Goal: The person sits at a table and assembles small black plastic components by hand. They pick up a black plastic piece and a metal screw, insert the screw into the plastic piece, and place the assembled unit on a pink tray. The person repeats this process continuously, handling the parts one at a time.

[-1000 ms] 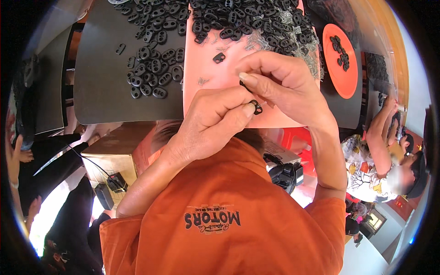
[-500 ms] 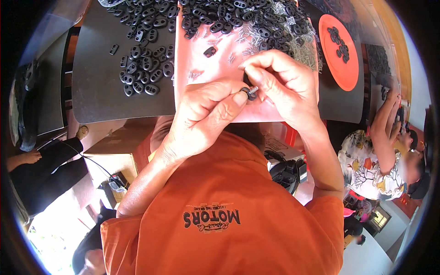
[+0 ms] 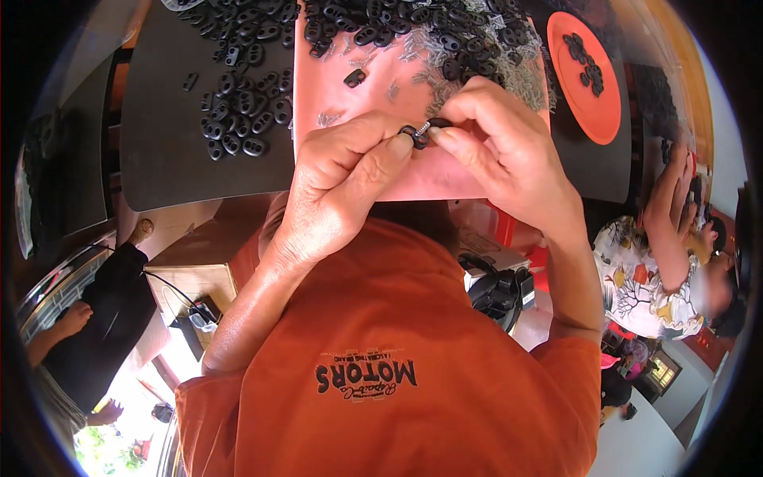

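My left hand [image 3: 346,171] is closed, its thumb and forefinger pinching a black cord lock part [image 3: 414,137] with holes in it. A small metal spring [image 3: 424,128] stands out from that part toward the right. Between the thumb and forefinger of my right hand [image 3: 501,147] is a dark rounded cord lock piece [image 3: 439,122], which meets the spring's far end. Both hands are over the near part of a pink sheet [image 3: 441,179]. Behind them on the sheet lie a lone black cord lock [image 3: 354,78] and many loose springs [image 3: 433,83].
Black cord lock parts are heaped on the dark table [image 3: 167,151] at left and along the back. An orange plate [image 3: 598,123] at right holds several black pieces [image 3: 584,60]. Other people sit or stand at both sides. A cardboard box [image 3: 195,266] is below left.
My right hand's black piece now touches the end of the spring and shows more clearly. Both hands have shifted slightly up and left in view, as has the table.
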The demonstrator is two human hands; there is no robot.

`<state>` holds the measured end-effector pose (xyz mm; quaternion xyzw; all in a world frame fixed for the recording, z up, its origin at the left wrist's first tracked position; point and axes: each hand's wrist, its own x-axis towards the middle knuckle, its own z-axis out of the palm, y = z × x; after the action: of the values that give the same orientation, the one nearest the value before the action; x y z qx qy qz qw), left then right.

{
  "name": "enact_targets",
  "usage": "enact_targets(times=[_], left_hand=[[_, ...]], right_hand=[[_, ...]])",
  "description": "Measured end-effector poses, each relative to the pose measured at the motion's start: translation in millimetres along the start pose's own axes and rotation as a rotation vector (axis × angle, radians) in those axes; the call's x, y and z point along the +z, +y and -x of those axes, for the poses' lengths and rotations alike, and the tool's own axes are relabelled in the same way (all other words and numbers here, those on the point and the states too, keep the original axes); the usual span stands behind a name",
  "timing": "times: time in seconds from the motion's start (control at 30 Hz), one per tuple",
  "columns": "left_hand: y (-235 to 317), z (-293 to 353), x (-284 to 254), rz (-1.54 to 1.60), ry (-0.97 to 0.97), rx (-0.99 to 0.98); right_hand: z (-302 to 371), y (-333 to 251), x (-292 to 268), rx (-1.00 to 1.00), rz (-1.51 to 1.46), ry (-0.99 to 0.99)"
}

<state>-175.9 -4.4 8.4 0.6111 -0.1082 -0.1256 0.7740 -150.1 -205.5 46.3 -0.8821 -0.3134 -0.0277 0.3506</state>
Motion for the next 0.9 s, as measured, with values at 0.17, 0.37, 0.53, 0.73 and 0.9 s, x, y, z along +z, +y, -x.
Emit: enact_targets(times=[0.17, 0.37, 0.53, 0.73, 0.9], left_hand=[[4.0, -1.3, -0.6, 0.02, -0.042, -0.065], [13.6, -6.5, -0.9, 0.099, -0.11, -0.138], [15.7, -7.6, -0.5, 0.041, -0.097, -0.224], [12.1, -6.3, -0.6, 0.079, -0.132, -0.213], [15.4, -7.3, -5.9, 0.068, -0.188, -0.26]], right_hand=[[0.6, 0.3, -7.7, 0.285, -0.318, -0.078], [-1.9, -1.8, -9.1, 0.483, -0.666, -0.041], [-2.6, -4.2, -8.9, 0.438, -0.659, -0.059], [-2.4, -1.7, -12.2, 0.428, -0.609, -0.119], [-3.3, -4.7, -12.0, 0.435, -0.614, -0.115]])
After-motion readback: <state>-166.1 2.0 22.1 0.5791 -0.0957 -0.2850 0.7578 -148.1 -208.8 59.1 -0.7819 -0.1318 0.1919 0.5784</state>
